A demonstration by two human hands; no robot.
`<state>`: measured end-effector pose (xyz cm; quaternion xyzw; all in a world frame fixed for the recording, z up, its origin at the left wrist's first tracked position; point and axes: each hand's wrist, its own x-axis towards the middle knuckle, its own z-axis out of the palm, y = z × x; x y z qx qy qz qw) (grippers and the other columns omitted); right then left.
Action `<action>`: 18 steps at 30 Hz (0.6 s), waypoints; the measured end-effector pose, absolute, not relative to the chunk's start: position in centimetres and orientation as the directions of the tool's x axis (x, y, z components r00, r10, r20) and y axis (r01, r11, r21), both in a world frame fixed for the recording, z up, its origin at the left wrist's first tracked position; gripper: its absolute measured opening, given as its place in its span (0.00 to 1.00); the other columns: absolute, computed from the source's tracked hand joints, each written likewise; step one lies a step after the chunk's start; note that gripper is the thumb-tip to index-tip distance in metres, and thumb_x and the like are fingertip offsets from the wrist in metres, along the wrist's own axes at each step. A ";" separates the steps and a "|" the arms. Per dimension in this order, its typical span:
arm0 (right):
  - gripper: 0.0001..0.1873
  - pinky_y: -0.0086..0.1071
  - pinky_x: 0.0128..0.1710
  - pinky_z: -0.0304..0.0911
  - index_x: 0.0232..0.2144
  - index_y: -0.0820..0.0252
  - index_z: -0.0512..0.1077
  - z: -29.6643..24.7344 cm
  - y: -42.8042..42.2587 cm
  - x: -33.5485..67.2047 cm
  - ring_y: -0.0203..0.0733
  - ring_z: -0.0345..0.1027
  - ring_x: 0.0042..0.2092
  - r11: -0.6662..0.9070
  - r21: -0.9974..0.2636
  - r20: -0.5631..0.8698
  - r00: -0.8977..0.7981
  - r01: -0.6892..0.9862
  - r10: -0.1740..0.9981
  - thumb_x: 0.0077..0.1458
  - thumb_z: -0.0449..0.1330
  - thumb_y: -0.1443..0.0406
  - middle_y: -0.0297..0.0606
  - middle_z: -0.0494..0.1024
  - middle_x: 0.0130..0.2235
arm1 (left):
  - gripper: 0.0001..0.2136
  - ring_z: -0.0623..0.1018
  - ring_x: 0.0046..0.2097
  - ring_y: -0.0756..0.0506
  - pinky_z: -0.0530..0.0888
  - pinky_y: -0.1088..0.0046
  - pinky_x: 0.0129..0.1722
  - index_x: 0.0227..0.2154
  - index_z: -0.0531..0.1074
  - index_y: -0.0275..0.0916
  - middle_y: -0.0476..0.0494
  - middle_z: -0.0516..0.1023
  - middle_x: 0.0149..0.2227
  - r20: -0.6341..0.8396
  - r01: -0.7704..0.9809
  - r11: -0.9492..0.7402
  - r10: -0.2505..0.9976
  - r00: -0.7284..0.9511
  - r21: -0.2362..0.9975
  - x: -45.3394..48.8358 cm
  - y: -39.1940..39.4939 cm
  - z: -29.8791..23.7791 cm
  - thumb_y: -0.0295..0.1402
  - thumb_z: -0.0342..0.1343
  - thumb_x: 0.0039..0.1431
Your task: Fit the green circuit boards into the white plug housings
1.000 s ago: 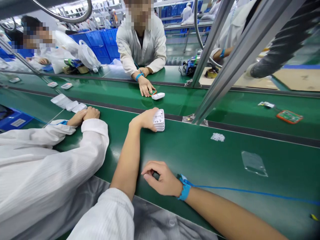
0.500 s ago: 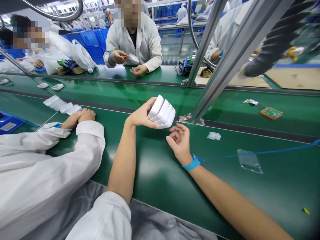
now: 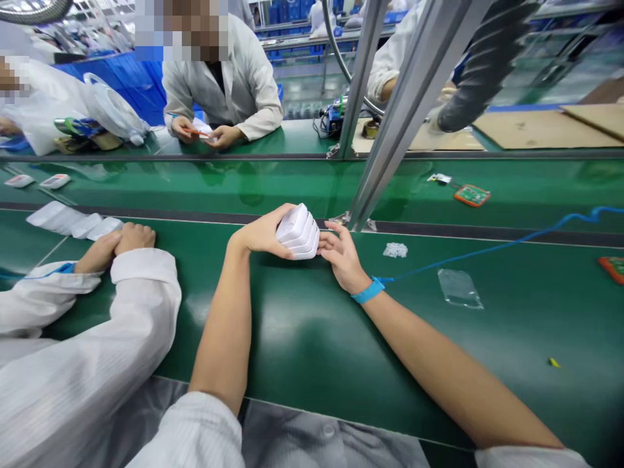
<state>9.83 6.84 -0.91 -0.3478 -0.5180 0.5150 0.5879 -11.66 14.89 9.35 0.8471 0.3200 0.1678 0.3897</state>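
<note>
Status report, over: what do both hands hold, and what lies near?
Left hand grips white stack. Right hand touches its side. Clear bag and white scrap lie right, apart.

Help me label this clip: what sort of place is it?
Probably an electronics assembly line: a long green conveyor belt, a co-worker in a white coat opposite, a circuit board on the far belt, and a stack of white casings in the left hand.
</note>
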 end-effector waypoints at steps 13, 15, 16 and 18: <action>0.50 0.50 0.56 0.66 0.71 0.47 0.53 0.3 7.5 12.0 0.55 0.64 0.59 0.556 -0.790 0.472 -0.322 0.260 0.821 0.51 0.70 0.57 0.45 0.64 0.66 | 0.45 0.80 0.48 0.35 0.80 0.57 0.47 0.55 0.72 0.40 0.38 0.81 0.48 -0.160 0.286 -0.213 0.467 0.870 0.934 -12.4 14.9 8.6 0.42 0.76 0.26; 0.53 0.54 0.61 0.63 0.73 0.48 0.48 0.6 7.4 12.2 0.57 0.60 0.64 0.571 -0.774 0.456 -0.386 0.272 0.802 0.52 0.69 0.60 0.45 0.62 0.69 | 0.45 0.81 0.45 0.36 0.80 0.59 0.44 0.55 0.72 0.40 0.38 0.82 0.47 -0.195 0.267 -0.118 0.424 0.884 0.956 -11.9 14.9 7.7 0.41 0.77 0.25; 0.53 0.55 0.63 0.60 0.73 0.48 0.48 0.7 7.2 12.2 0.57 0.58 0.66 0.580 -0.769 0.457 -0.404 0.269 0.793 0.52 0.69 0.61 0.45 0.62 0.69 | 0.46 0.81 0.44 0.37 0.81 0.59 0.43 0.55 0.72 0.40 0.38 0.82 0.46 -0.212 0.260 -0.071 0.399 0.892 0.963 -11.6 14.9 7.2 0.41 0.77 0.25; 0.51 0.55 0.66 0.57 0.72 0.50 0.51 0.8 7.0 12.1 0.57 0.55 0.67 0.593 -0.766 0.465 -0.424 0.248 0.777 0.50 0.68 0.65 0.45 0.63 0.68 | 0.46 0.82 0.41 0.38 0.81 0.61 0.41 0.55 0.73 0.40 0.39 0.83 0.42 -0.243 0.262 -0.005 0.358 0.902 0.965 -11.1 14.9 6.4 0.40 0.77 0.24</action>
